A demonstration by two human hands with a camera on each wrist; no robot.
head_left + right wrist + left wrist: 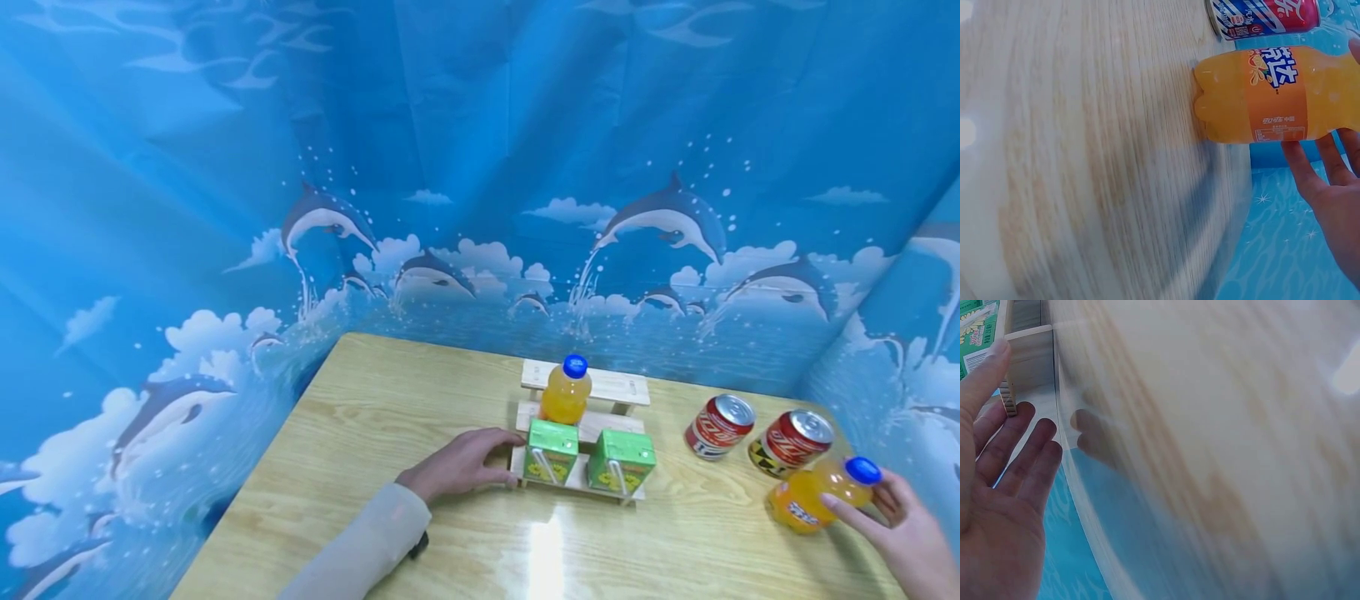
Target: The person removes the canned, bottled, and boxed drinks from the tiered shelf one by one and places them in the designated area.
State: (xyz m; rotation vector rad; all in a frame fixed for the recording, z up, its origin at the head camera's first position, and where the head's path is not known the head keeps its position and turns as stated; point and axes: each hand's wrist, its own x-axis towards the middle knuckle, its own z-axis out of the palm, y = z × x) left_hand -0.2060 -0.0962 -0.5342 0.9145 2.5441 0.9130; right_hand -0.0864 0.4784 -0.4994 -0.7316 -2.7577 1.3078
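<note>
A stepped wooden rack (633, 389) stands on the table, and the thumb and fingers of my left hand (467, 463) hold its left end at the lowest step. Two green drink cartons with straws, a left carton (551, 454) and a right carton (621, 462), sit on that step. Behind them, on the middle step, an orange soda bottle (564, 396) with a blue cap stands upright. At the far right my right hand (903, 521) grips a second orange soda bottle (1279, 94) around its upper part. This bottle leans slightly; whether its base touches the table, I cannot tell.
Two red soda cans, a left can (718, 427) and a right can (789, 443), stand between the rack and the gripped bottle. The wood-grain table (390, 400) meets a blue dolphin-print curtain (480, 208) along its back and sides.
</note>
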